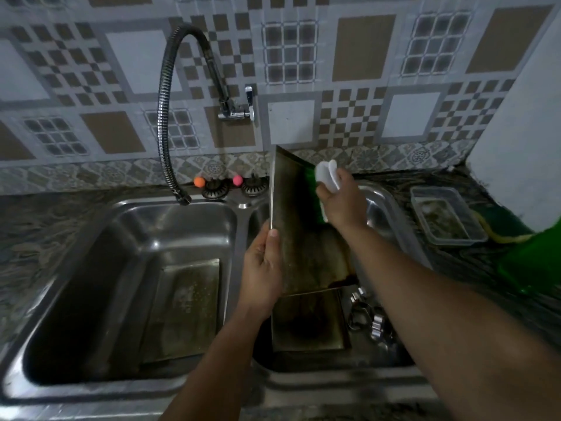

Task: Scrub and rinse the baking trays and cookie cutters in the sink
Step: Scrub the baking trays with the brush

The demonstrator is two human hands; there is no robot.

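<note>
Upright, tray (303, 238) long axis toward wall.

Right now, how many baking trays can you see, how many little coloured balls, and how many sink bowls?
Baking trays: 3, one held upright, one in the left bowl, one in the right bowl
Coloured balls: 2, orange and pink
Sink bowls: 2, left and right
Total: 7

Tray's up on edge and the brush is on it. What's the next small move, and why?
Probably draw the brush down the tray toward its lower edge. The right hand holds it near the top, while dark stains show lower down, and the left hand grips the tray's edge to steady it over the right basin.
</note>
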